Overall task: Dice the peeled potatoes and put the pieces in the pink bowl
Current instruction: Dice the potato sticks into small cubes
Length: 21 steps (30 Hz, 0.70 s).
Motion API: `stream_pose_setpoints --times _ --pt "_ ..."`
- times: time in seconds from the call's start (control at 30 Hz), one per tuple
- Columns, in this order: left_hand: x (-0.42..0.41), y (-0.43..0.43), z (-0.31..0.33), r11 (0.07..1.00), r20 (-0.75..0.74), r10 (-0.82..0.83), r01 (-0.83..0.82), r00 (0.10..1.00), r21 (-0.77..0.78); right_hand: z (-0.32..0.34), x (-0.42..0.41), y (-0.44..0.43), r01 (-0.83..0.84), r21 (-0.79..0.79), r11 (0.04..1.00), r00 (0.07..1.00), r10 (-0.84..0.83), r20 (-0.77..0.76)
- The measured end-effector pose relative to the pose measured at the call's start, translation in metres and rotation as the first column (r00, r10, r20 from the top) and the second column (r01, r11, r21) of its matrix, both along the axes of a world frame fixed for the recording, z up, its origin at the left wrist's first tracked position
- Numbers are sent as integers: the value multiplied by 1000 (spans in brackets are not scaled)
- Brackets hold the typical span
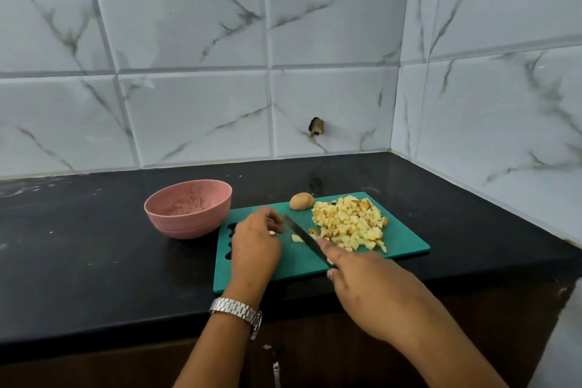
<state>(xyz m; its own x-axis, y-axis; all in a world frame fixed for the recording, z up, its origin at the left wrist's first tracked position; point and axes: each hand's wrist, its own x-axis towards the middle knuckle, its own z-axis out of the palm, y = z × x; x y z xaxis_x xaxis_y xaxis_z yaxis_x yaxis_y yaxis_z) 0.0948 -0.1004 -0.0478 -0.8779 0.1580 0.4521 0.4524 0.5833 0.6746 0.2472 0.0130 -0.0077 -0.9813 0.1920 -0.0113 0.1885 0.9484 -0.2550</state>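
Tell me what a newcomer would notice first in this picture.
The heap of diced potato on the right of the green cutting board catches the eye first. The right hand holds a knife across the board, near the left hand. The pink bowl stands left of the board.

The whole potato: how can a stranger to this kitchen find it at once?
Find the green cutting board on the black counter. At its far edge, just left of the heap of diced pieces, lies the potato. Only it is round, brownish and uncut.
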Motion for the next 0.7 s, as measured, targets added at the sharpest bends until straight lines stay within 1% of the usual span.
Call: stream_pose_setpoints --times 0.03,0.07,0.1,0.2,0.23,0.3,0.43,0.5,0.57,0.7 --pt "0 -5 -1 997 -11 64 -63 998 35 -1 2 0 -26 -20 999 1000 26 -1" --pt "1 -8 -1 993 -14 115 -114 993 33 -2 2 -1 -38 -20 999 999 38 9" --pt "3 -9 -1 990 -14 141 -141 990 -3 -3 1 0 -31 -5 1000 999 31 23" --pt "5 -3 -3 968 8 158 -153 987 -199 -6 -11 9 58 36 998 998 -60 38" --pt "5 -1 -3 957 16 167 -158 986 -243 -6 -14 12 87 41 995 995 -88 40" --pt "3 3 -1 939 22 183 -169 983 -300 -8 -17 17 114 37 993 993 -115 22" --pt "2 6 -1 907 0 215 -200 977 -370 -12 -16 18 82 -11 997 996 -82 -19" --pt "3 7 -2 900 -13 215 -203 977 -385 -14 -17 18 62 -30 998 998 -63 -16" --pt "3 6 -2 911 -7 197 -186 980 -367 -15 -19 18 52 -59 997 998 -54 -21" --pt "3 1 -1 952 61 109 -86 992 -294 -14 -19 19 52 -82 995 996 -58 -74"
